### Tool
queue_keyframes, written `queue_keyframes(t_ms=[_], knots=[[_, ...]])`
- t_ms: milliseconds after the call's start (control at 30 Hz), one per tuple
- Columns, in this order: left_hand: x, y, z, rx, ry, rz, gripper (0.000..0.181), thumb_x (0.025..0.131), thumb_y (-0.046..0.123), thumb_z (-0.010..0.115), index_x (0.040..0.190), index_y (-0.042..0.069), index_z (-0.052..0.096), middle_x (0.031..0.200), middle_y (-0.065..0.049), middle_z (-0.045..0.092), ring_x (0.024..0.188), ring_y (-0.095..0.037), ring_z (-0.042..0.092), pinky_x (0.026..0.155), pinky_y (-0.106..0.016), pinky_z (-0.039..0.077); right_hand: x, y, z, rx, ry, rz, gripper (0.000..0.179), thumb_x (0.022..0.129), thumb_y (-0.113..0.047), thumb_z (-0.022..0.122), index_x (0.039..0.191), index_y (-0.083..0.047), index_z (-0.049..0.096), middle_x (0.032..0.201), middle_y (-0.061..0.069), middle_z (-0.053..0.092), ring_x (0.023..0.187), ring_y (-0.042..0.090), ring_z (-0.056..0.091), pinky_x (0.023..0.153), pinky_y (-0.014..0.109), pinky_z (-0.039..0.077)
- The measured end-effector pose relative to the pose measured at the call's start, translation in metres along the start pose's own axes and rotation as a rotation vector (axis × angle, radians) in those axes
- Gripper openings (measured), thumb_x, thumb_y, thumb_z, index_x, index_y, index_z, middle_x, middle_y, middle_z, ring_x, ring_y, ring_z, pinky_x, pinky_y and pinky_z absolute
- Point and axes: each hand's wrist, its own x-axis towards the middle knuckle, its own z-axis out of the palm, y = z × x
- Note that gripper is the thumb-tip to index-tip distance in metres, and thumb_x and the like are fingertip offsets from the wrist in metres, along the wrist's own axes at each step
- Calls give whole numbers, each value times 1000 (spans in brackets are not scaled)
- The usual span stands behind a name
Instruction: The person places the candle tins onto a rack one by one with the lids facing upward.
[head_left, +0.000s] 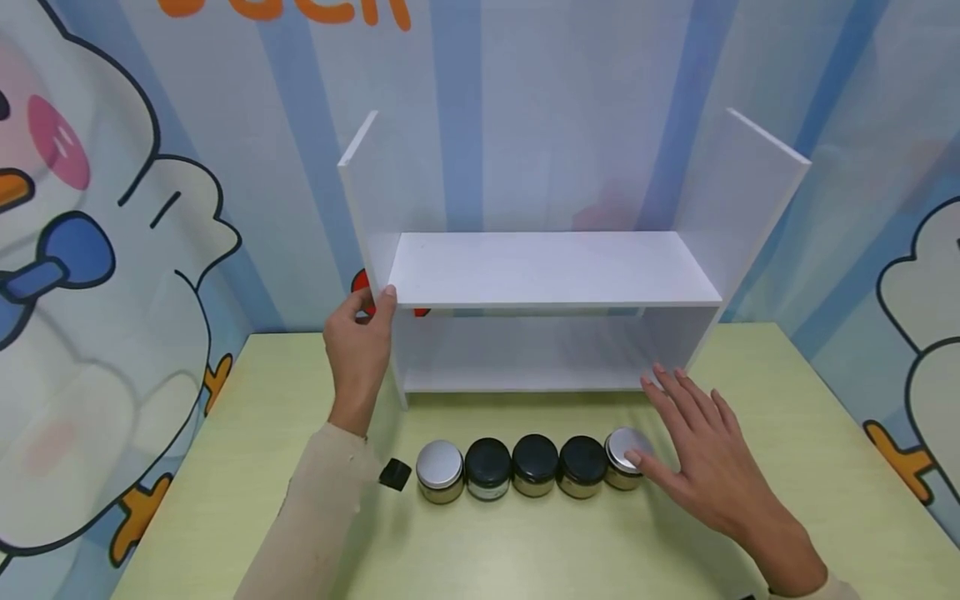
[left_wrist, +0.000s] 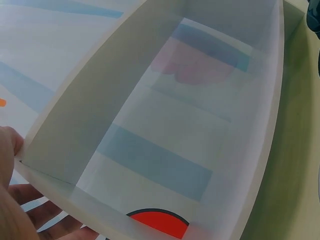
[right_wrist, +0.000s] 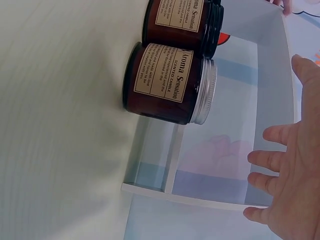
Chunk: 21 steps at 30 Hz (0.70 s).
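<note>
A white two-tier shelf (head_left: 558,267) with tall side panels stands on the table. My left hand (head_left: 360,350) grips its left side panel at the height of the middle board, thumb at the front edge and fingers round the outside. In the left wrist view, those fingers (left_wrist: 42,212) lie along the outer face. My right hand (head_left: 705,462) is spread, palm down, beside the right end of a row of scented candle jars. The thumb overlaps the silver-lidded candle jar (head_left: 622,442) in the head view. In the right wrist view the fingers are apart and hold nothing.
The candle jars stand in front of the shelf: another silver-lidded jar (head_left: 440,467) at the left end, black-lidded jars (head_left: 536,462) between. A small black block (head_left: 395,474) shows by the left sleeve. A cartoon-printed backdrop (head_left: 555,100) rises behind the pale green table (head_left: 525,554).
</note>
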Motion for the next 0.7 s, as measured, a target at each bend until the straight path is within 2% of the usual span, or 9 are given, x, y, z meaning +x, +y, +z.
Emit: queue_keyframes(t_ms=[300,567,700], knots=[[-1,0,-1,9,-19,-12,51,97,51,61,125,10,71,107,-6,67,86,-24,57,73,-37,49,-2,0,3,6,-6,-1,88,90,-53,69,161,-18,32,165,9,30,151,35,26,108,70,23],[-1,2,-2,2,-35,-49,51,98,50,61,129,10,69,114,-6,66,90,-25,58,77,-36,49,-4,1,4,84,-50,24,83,92,-45,70,160,-18,32,164,10,31,150,37,27,108,70,24],[0,3,-3,0,-39,-54,51,98,50,60,130,10,68,116,-6,66,91,-25,58,77,-36,49,-3,2,5,90,-56,20,82,92,-44,71,160,-17,33,164,9,32,150,36,27,109,69,24]])
